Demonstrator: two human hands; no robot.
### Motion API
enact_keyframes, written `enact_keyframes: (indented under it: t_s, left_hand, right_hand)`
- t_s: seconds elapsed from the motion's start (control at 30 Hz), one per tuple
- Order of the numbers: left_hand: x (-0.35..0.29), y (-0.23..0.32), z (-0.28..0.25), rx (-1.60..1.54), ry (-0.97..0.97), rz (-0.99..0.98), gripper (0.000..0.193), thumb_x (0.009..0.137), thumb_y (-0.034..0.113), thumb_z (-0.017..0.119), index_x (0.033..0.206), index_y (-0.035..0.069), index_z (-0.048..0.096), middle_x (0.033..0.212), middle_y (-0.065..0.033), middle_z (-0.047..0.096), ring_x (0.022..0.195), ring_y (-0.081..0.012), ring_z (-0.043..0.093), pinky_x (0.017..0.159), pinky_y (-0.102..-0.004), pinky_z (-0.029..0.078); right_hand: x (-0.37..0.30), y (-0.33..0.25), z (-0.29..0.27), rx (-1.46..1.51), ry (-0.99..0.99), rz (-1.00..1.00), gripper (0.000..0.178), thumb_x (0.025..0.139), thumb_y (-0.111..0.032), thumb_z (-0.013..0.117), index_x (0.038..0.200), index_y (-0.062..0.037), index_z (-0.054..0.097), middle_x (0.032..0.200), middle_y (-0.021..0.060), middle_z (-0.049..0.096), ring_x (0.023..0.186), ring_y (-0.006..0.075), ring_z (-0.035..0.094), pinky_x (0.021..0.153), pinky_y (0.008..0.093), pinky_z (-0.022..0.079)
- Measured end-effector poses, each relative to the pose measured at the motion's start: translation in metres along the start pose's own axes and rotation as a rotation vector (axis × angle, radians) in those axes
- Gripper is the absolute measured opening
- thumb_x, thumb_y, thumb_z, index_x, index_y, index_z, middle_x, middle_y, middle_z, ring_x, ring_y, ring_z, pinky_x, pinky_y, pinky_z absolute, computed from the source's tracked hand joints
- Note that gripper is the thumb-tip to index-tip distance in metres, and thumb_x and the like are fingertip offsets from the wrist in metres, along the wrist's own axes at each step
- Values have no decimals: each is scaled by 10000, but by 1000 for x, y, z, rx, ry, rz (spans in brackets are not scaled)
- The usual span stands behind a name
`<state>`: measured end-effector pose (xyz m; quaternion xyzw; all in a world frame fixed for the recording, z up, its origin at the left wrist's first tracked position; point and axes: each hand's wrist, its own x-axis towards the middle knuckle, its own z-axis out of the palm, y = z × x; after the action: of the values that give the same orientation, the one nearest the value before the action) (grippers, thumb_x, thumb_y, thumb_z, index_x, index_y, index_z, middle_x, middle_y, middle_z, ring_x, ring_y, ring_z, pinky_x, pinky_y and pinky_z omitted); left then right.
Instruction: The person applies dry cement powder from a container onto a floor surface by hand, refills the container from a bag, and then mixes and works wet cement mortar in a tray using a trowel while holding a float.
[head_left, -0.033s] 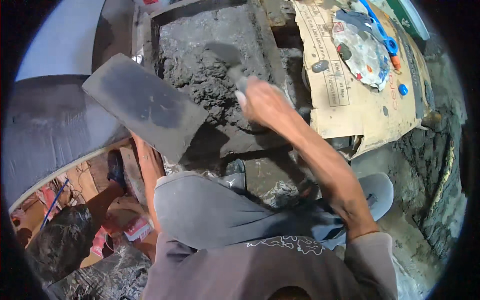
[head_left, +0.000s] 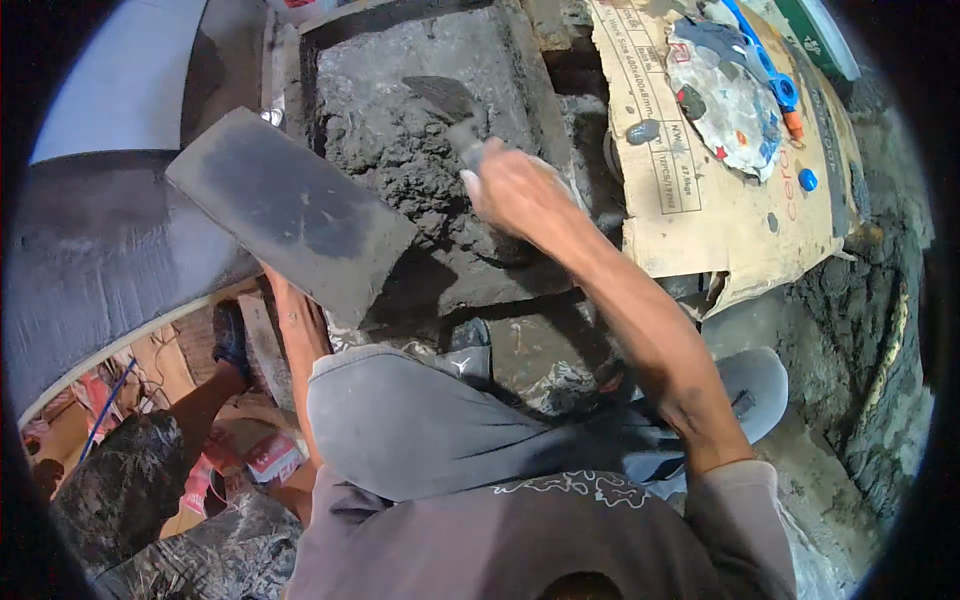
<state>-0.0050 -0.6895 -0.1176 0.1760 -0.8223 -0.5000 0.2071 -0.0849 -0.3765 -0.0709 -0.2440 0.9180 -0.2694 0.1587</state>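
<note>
My right hand [head_left: 520, 195] is closed round the handle of a trowel [head_left: 440, 98]. The trowel's pointed blade lies over wet grey mortar [head_left: 400, 165] in a shallow rectangular trough [head_left: 535, 90]. To the left, a flat rectangular grey board [head_left: 290, 210] with a dark damp patch sits tilted, overlapping the trough's near left corner. My left forearm [head_left: 298, 325] runs up underneath this board, which it holds up. The board hides my left hand and its fingers.
Right of the trough lies a mortar-spotted cardboard sheet [head_left: 660, 240] carrying a crumpled patterned bag [head_left: 730, 110], a blue plastic tool [head_left: 780, 90] and a blue cap [head_left: 807, 180]. At lower left another person's leg [head_left: 205, 405] rests beside red-and-white packets [head_left: 272, 458]. A curved grey surface [head_left: 120, 250] rises at left.
The trowel blade, blurred before, now shows sharply. My right hand has shifted slightly left and toward me with it. The board stays in the same place.
</note>
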Motion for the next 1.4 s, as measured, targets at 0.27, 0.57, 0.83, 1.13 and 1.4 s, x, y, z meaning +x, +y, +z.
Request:
enact_keyframes:
  t_s: [0.27,0.57,0.83,1.13,1.4]
  left_hand:
    - [22,20,12,-133,38,-7,320,877,186,603,1114,-18,535,1003,-104,604,835,-213,593,722,-346,520]
    - [145,208,12,-773,-45,108,348,852,177,642,1118,-16,529,992,-100,603,827,-217,592,728,-346,525]
    - [99,197,98,-963,99,-85,378,830,169,676,1123,-15,524,983,-97,602,820,-222,590,734,-345,529]
    - [125,166,65,-993,80,-141,380,829,176,673,1125,-11,525,988,-95,600,828,-223,588,741,-349,528]
    - [121,180,95,-1052,0,-150,374,833,186,660,1126,-6,527,995,-94,599,838,-224,585,748,-353,526]
  right_hand:
    - [-53,60,61,-126,-342,255,284,754,-86,573,967,93,520,877,292,625,872,418,629,758,471,510]
    - [-59,-26,21,37,-68,231,410,896,-332,548,927,73,492,734,294,618,717,457,629,648,502,509]
    - [14,42,83,-69,5,236,496,921,-411,481,1044,64,554,698,229,641,765,388,662,687,449,520]
    - [-50,-38,48,37,32,232,415,912,-359,521,877,54,515,631,289,592,639,429,633,561,508,499]
    - [7,50,90,-126,-112,90,447,897,-390,545,935,54,575,784,232,649,647,423,634,536,472,501]
